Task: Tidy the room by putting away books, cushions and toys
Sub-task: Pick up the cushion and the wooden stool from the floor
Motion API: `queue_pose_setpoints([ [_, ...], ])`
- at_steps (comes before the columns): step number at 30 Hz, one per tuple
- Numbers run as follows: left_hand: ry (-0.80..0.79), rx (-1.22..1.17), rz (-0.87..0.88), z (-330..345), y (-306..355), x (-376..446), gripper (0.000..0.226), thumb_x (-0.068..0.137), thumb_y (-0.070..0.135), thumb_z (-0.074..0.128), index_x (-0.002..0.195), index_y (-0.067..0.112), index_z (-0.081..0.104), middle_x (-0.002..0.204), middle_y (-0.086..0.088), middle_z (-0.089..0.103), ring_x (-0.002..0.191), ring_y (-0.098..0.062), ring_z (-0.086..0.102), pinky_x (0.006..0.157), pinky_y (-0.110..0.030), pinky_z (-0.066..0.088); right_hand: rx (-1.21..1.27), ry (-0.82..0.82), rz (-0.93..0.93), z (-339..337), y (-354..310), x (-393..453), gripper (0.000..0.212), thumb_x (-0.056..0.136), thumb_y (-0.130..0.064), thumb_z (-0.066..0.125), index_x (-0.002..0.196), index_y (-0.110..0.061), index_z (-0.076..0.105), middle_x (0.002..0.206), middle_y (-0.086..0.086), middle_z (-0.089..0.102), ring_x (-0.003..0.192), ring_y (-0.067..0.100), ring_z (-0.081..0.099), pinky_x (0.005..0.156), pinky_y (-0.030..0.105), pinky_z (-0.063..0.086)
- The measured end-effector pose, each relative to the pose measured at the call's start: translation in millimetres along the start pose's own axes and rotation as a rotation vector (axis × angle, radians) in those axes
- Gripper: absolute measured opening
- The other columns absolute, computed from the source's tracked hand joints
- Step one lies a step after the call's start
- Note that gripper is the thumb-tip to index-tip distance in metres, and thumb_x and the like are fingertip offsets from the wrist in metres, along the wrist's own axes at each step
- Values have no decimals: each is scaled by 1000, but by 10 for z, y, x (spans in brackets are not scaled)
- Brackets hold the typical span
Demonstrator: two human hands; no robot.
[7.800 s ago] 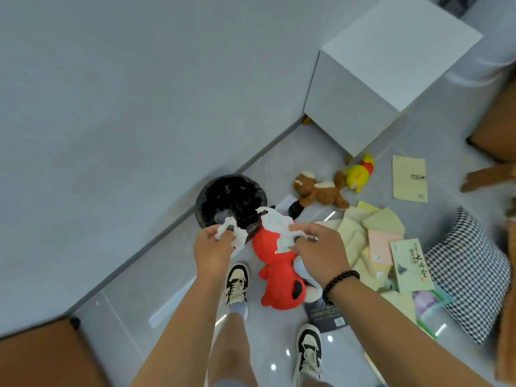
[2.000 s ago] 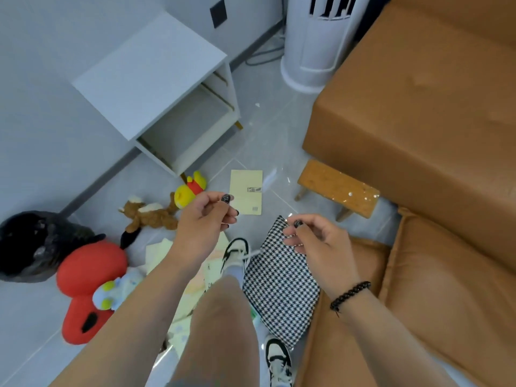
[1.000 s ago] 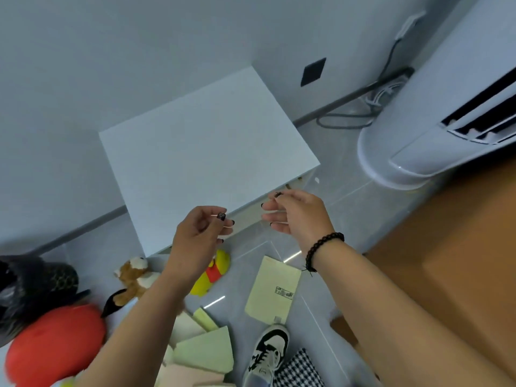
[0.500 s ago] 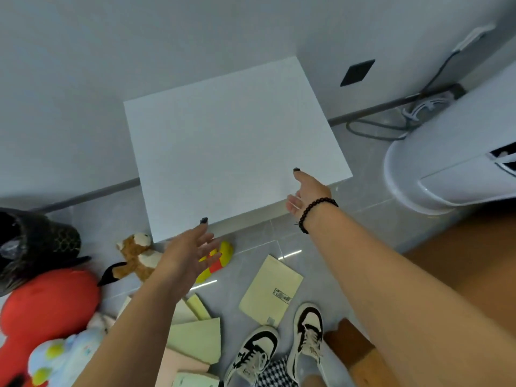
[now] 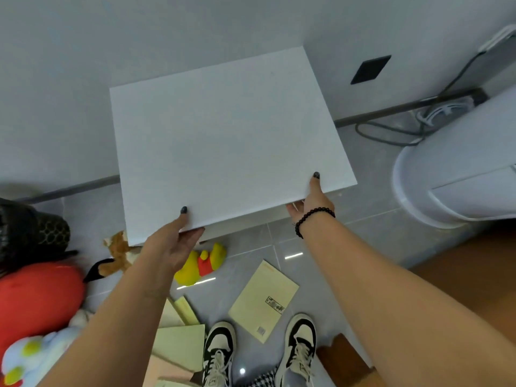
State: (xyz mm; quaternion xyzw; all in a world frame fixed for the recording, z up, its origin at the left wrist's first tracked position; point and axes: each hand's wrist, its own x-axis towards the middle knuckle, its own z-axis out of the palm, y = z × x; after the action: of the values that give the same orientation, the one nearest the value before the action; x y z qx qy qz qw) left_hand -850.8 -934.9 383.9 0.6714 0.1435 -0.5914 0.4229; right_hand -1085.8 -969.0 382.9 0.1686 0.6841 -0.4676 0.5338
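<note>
A white side cabinet [image 5: 223,135] stands against the grey wall. My left hand [image 5: 170,244] grips the front edge of its top at the left, thumb on top and fingers underneath. My right hand [image 5: 312,202] grips the same edge at the right, thumb on top. On the floor below lie a yellow and red plush [image 5: 202,265], a brown plush [image 5: 118,252], a big red plush [image 5: 36,297], a pale blue plush [image 5: 30,358], a pale yellow book [image 5: 264,300] and several more books [image 5: 178,344]. A corner of a checked cushion [image 5: 259,379] shows by my shoes.
A black bin with a bag [image 5: 28,233] stands at the left by the wall. A white standing fan unit [image 5: 460,169] with cables is at the right. A brown sofa [image 5: 474,280] and a wooden stool corner [image 5: 343,356] are at the lower right.
Both hands reached forward and now grip the cabinet top's front edge; half a second ago they were spread and just arriving at it.
</note>
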Motion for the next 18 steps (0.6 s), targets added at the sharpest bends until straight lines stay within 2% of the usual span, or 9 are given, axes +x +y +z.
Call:
queue_pose_setpoints([
  [1, 6, 40, -3, 11, 1, 19, 20, 93, 6, 61, 111, 5, 54, 131, -13, 57, 119, -29, 57, 82, -44, 52, 14, -59, -5, -39, -9, 23, 41, 83, -43, 73, 97, -6, 62, 98, 10, 65, 87, 23, 65, 82, 44, 58],
  [3, 24, 82, -12, 52, -5, 21, 10, 94, 1, 58, 102, 4, 53, 137, -15, 52, 124, -29, 53, 96, -42, 49, -17, -95, -53, -94, 0, 110, 32, 84, -38, 73, 85, -9, 61, 97, 11, 67, 86, 24, 66, 76, 43, 60],
  [5, 58, 99, -3, 92, -20, -21, 6, 95, 1, 56, 97, 4, 51, 139, -15, 49, 128, -29, 49, 109, -38, 40, -44, -87, -92, -129, 5, 137, 29, 85, -37, 72, 81, -9, 62, 93, 9, 68, 82, 22, 67, 67, 37, 59],
  [7, 61, 95, 13, 106, -48, -61, 6, 95, 0, 55, 94, 4, 50, 141, -15, 48, 129, -29, 48, 112, -37, 35, -39, -78, -106, -139, 8, 140, 29, 85, -36, 72, 80, -9, 62, 87, 7, 67, 79, 21, 67, 60, 33, 58],
  [12, 51, 101, 17, 171, -250, -108, 11, 94, 0, 56, 86, 3, 50, 122, -14, 53, 122, -28, 52, 108, -41, 41, 12, -10, -82, -279, -111, 195, 33, 82, -35, 76, 83, -4, 66, 88, 12, 70, 79, 24, 70, 54, 30, 59],
  [15, 20, 101, -5, 235, -339, -64, 10, 91, 1, 62, 90, 2, 52, 106, -12, 60, 103, -27, 59, 90, -43, 49, 4, 43, -86, -373, -220, 229, 34, 82, -36, 76, 78, -5, 64, 82, 11, 68, 75, 23, 69, 53, 28, 59],
  [18, 9, 87, 16, 386, -404, -47, 12, 89, -2, 64, 91, 1, 53, 97, -11, 60, 85, -23, 61, 85, -43, 51, -7, 83, -105, -416, -359, 282, 34, 82, -38, 76, 76, -6, 63, 80, 9, 67, 76, 22, 69, 57, 30, 60],
])
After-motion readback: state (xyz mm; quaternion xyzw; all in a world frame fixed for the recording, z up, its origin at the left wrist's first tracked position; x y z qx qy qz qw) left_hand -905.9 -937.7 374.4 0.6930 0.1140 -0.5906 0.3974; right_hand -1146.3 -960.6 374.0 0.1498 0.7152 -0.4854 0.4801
